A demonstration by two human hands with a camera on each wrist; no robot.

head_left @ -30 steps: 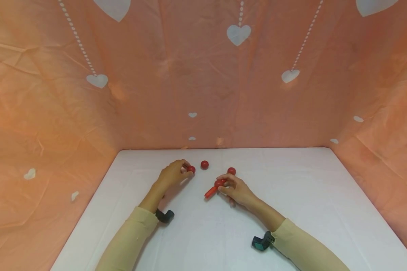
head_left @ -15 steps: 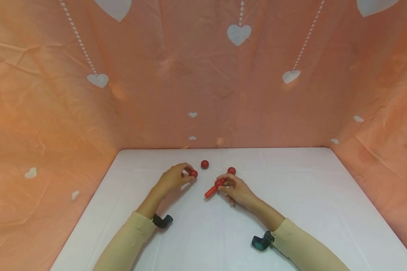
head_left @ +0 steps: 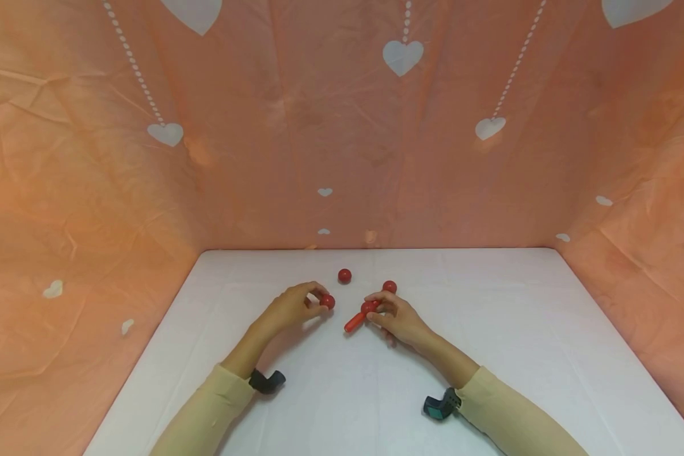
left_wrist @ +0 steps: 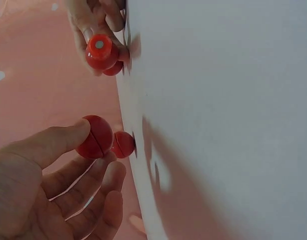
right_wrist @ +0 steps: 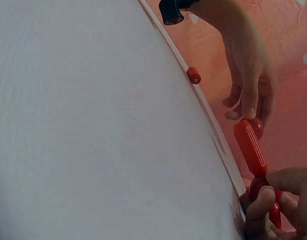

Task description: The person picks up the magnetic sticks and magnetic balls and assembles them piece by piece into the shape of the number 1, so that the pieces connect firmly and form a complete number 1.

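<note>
My left hand [head_left: 293, 307] pinches a red ball [head_left: 327, 302] between thumb and fingertips, above the table; a thin seam rings this ball [left_wrist: 95, 137] in the left wrist view. My right hand [head_left: 399, 318] grips a second red ball [head_left: 368, 308] that joins a ridged red rod [head_left: 354, 322] pointing toward the left front. A pale round dot marks the rod's end [left_wrist: 99, 44]. Part of another red rod [right_wrist: 275, 216] shows beyond the right fingers. In line with it is a red ball [head_left: 389, 287]; the fingers hide whether they join. The two hands are apart.
One loose red ball [head_left: 344, 276] lies on the white table [head_left: 490, 304] beyond both hands. A short red rod [right_wrist: 194, 75] lies near the left forearm in the right wrist view. Orange cloth [head_left: 365, 158] with pale hearts surrounds the table's back and sides.
My left hand has drawn its red ball toward the front and slightly right, closer to the rod. My right hand and the pieces it grips stay in place.
</note>
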